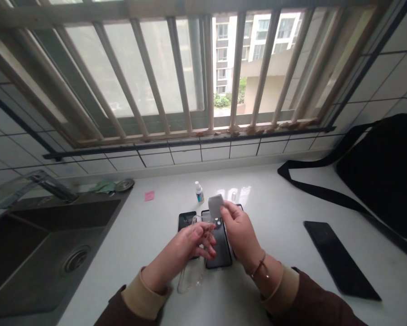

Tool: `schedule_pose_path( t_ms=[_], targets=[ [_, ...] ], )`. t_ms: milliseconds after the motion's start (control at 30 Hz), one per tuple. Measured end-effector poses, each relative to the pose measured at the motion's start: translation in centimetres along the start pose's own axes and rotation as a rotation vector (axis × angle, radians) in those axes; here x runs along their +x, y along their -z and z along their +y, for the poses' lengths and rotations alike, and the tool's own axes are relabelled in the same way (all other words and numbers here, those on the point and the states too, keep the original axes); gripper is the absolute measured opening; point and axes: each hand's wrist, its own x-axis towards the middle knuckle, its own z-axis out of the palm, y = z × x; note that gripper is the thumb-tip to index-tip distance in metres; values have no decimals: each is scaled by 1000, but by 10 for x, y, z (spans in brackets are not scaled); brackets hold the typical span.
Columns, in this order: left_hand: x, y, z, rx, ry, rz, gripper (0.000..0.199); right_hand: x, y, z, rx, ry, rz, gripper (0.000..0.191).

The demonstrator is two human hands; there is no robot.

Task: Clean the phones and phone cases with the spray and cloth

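Note:
My left hand (196,240) grips a clear phone case (190,281), whose see-through frame shows above and below my fingers. Between the thumb and fingers of my right hand (235,222) is a small grey cloth (216,206), held up close to the case. Under both hands lies a dark phone (220,256), partly covered by them. Another black phone (187,219) is on its left, mostly behind my left hand. A dark edge of a further flat item shows behind my right hand. Just beyond stands a small white spray bottle (199,194).
A small whitish cap (233,196) and a pink sticky note (149,195) lie on the white counter (257,190). At right are a long black flat panel (341,260) and a black bag (386,167) with its strap. A sink (54,253) with a faucet (50,183) borders the left.

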Motion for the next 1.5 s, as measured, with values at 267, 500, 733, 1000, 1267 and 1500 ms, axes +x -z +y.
schedule_pose_path(
  t_ms=[267,500,733,1000,1267,1500],
  targets=[
    [-4,-9,6,46,55,8,43,-24,-5,-15,-328,536,-251,37],
    [-4,-12,5,36,75,39,46,-19,-3,-10,-427,609,-286,41],
    [1,-5,1,-136,15,111,47,-11,-2,1,-578,419,-230,38],
    [-1,-4,-7,-4,99,76,42,-17,-5,-8,-412,569,-264,40],
    [-2,-14,2,-296,181,-82,66,-14,-3,-10,-462,673,-262,43],
    [7,-12,-8,-441,102,83,36,-13,-1,-13,-520,738,-227,47]
  ],
)
